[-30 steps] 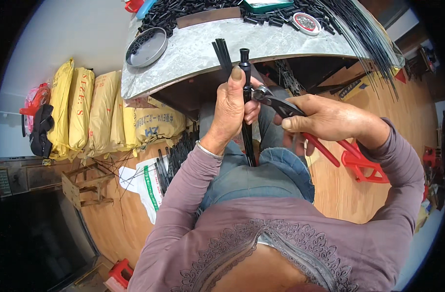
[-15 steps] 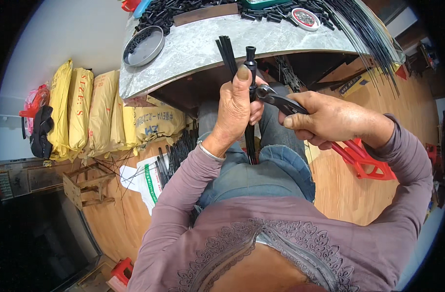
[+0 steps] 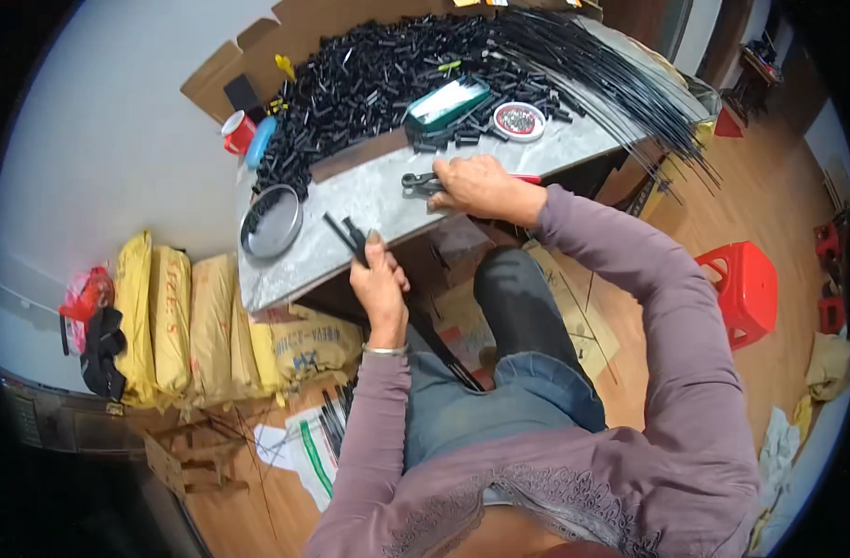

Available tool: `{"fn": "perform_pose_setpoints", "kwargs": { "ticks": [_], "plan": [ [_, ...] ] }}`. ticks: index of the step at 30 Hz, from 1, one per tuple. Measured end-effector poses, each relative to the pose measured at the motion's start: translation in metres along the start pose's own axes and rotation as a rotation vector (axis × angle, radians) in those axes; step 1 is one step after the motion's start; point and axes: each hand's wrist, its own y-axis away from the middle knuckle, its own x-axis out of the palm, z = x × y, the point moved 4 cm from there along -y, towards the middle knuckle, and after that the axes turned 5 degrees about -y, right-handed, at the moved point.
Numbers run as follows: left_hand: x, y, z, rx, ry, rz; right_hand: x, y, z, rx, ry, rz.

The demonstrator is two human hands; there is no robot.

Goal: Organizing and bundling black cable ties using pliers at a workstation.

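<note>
My left hand (image 3: 380, 286) is closed round a bundle of thin black rods (image 3: 448, 361), whose lower ends reach down to my lap. A dark tubular fitting shows beside the rod tips above the thumb; its details are blurred. Over the front edge of the table (image 3: 374, 192), my right hand (image 3: 483, 189) grips red-handled pliers (image 3: 419, 182), their dark metal head pointing left. Beyond the pliers lies a big heap of short black tubular pieces (image 3: 374, 88). A round white dish (image 3: 535, 110) of small metal bits stands behind my right hand.
A round grey tray (image 3: 287, 232) with small black parts sits at the table's left corner. Long black rods (image 3: 620, 84) overhang the right side. Yellow sacks (image 3: 172, 321) stand at left on the floor, a red stool (image 3: 746, 293) at right. A green box (image 3: 448, 104) rests before the heap.
My right hand has carried the pliers away from the fitting, up over the table edge. My left hand has lowered and shifted left with the rods. The view has tilted up, showing more table.
</note>
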Motion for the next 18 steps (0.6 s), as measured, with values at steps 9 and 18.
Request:
{"fn": "perform_pose_setpoints", "kwargs": {
  "ticks": [9, 18],
  "plan": [
    [0.002, 0.001, -0.106, 0.386, -0.057, 0.064, 0.009, -0.011, -0.002, -0.003, 0.133, -0.372],
    [-0.062, -0.028, -0.149, 0.309, 0.689, -0.039, 0.015, 0.121, 0.106, 0.199, -1.573, 0.29]
  ]
}}
